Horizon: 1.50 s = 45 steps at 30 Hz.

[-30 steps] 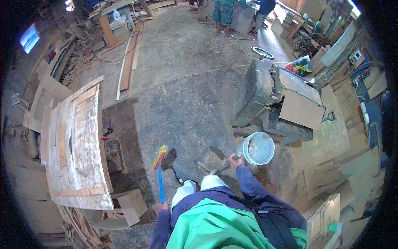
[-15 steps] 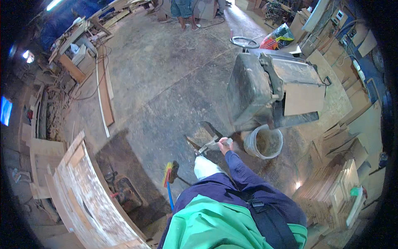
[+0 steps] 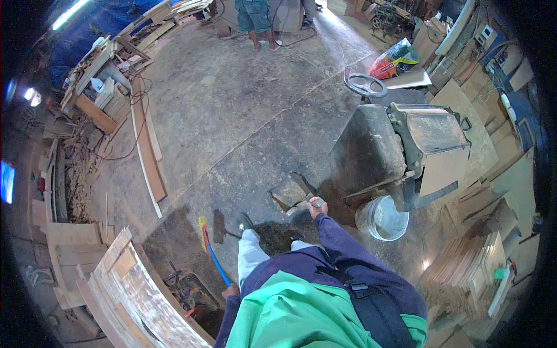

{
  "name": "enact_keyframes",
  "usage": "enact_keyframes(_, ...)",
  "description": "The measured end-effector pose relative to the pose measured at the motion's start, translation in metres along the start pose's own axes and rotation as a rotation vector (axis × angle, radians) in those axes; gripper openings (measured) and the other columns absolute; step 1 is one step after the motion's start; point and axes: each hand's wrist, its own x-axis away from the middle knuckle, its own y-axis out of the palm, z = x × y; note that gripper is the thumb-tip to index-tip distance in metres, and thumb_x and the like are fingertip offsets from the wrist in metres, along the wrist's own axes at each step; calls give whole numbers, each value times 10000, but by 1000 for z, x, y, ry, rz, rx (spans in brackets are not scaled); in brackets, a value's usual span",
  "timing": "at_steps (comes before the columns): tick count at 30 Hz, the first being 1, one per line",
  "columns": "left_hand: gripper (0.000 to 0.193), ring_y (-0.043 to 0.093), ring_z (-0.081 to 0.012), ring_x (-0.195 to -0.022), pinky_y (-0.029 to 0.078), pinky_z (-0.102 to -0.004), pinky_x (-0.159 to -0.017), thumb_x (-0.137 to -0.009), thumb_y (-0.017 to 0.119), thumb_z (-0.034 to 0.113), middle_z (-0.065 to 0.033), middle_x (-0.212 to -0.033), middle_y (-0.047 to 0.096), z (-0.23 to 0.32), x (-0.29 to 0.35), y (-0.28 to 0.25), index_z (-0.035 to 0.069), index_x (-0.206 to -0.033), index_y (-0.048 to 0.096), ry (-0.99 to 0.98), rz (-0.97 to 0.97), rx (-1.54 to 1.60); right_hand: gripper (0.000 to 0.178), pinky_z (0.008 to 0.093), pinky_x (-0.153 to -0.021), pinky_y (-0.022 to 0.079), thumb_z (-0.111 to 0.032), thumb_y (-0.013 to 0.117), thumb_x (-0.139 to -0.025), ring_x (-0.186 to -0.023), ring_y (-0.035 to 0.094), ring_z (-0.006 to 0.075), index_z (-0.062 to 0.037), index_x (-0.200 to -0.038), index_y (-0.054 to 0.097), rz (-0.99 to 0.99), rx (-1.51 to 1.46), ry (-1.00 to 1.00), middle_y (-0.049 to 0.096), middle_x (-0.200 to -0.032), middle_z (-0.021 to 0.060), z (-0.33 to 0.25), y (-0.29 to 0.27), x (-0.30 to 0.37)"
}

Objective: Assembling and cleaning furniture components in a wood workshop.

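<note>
You stand on a wide, dark concrete floor [image 3: 232,104], scuffed and blotched with pale dust, a thin straight seam running diagonally across it. Your left hand [image 3: 231,291], low by your side and partly hidden by its sleeve, is wrapped around the blue handle of a broom [image 3: 216,262]; its red head and yellow bristles are out ahead, to the left of your feet. Your right hand [image 3: 318,207] has its fingers closed around the pale handle of a dustpan [image 3: 290,192], which is in front of you; whether the pan touches the concrete, you cannot tell from here.

Just right of that hand is a whitish bucket [image 3: 365,219], beside a bulky grey machine [image 3: 365,145] with a handwheel [image 3: 365,86] at its far end. Past the wheel lies a bright printed bag [image 3: 394,61]. Thin wood panels [image 3: 464,267] are stacked at your lower right, while a paint-streaked board [image 3: 139,290] fills the lower left. Long planks [image 3: 144,133] lie farther off on the left, a reddish cord [image 3: 146,113] trailing over them. At the far end, a person in shorts [image 3: 253,20] stands below the upper edge of view.
</note>
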Motion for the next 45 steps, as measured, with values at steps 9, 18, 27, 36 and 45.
enact_keyframes(9,284,621,-271,-845,448,-430,-617,-767,490,294,-150,-835,640,214,-44,15,59,-797,646,465,-191,-1188,163,265,-617,447,-136,702,-634,-632,517,91,-81,-724,577,168,-76,-41,554,-649,-5,-10,55,-19)
enact_keyframes(18,265,592,-293,-732,435,-414,-530,-759,481,310,-136,-753,591,315,-123,35,79,-850,575,1615,-81,-1559,227,300,-654,431,-276,699,-665,-674,533,149,-82,-745,613,506,58,131,591,-712,35,-57,74,-13)
enact_keyframes(27,184,481,-229,-505,339,-357,-397,-774,512,254,-87,-585,502,365,-71,111,82,-718,478,1220,-478,-1176,203,293,-642,423,-197,698,-618,-654,513,148,-62,-683,562,361,5,115,556,-673,20,-43,33,-14)
enact_keyframes(36,192,479,-179,-380,316,-316,-317,-789,566,142,-53,-490,477,374,29,177,66,-619,517,106,-665,-532,184,349,-677,443,-196,681,-650,-718,558,224,-70,-737,579,260,-32,109,576,-729,72,-37,12,-2)
enact_keyframes(45,208,430,-155,-353,287,-294,-311,-785,583,141,-54,-496,480,356,145,197,41,-611,528,261,-719,-646,223,344,-677,459,-250,690,-684,-720,563,251,-89,-803,592,188,93,-38,579,-767,95,-2,-8,8)
